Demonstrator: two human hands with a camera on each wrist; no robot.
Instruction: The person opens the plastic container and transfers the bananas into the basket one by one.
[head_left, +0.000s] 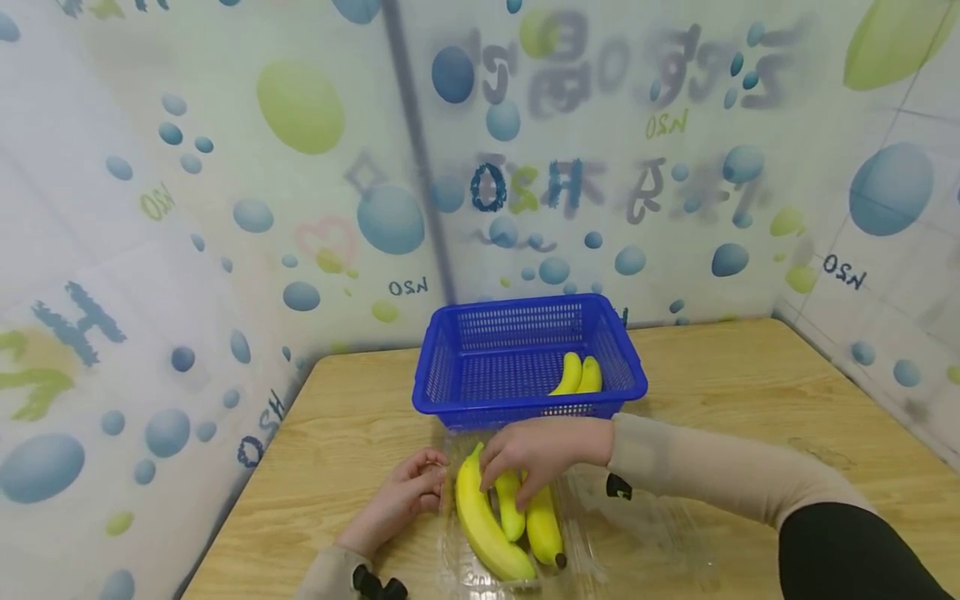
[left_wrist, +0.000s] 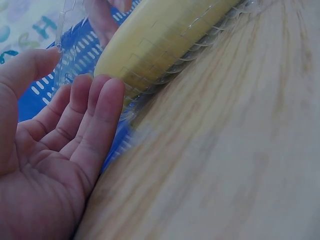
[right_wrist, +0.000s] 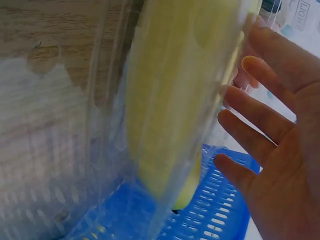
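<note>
I expect the middle banana (head_left: 510, 518) in the clear plastic box (head_left: 450, 550) light and smooth, best pinched mid-length; the right hand (head_left: 542, 450) straddles it, gripping I cannot tell, the left hand's fingers (head_left: 431, 481) loosely curved beside the box.

Left hand (head_left: 408, 492): fingers (left_wrist: 107, 100) together and gently bent, thumb held apart. Right hand (head_left: 536, 454): palm downward, fingers (right_wrist: 245, 132) spread; the sleeved right forearm (head_left: 697, 467) crosses inward from the right side.
</note>
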